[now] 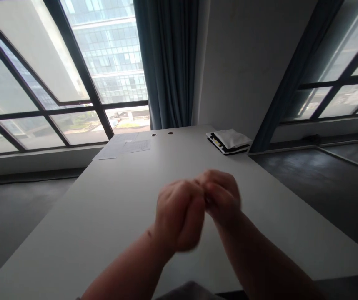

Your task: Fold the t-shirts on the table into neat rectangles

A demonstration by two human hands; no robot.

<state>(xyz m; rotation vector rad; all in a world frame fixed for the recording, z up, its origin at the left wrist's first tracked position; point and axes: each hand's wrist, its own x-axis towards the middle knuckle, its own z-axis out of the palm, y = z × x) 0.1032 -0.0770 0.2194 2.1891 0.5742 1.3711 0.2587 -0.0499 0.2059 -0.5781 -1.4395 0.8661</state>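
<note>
Above the near half of the white table point(113, 216), my left hand point(180, 212) and my right hand point(224, 193) meet in front of me. Both are closed, with the fingers curled in and the knuckles touching or nearly so. The right hand is slightly blurred. Whatever the fingers might pinch is hidden between them; I cannot make out any object there. Neither hand rests on the tabletop as far as I can see.
Paper sheets point(137, 146) lie at the table's far left. At the far right is a stack of black-and-white items with a white cloth-like piece point(233, 138) on top. Two round holes point(170, 133) mark the back edge. Blue curtains point(169, 62) and windows stand behind.
</note>
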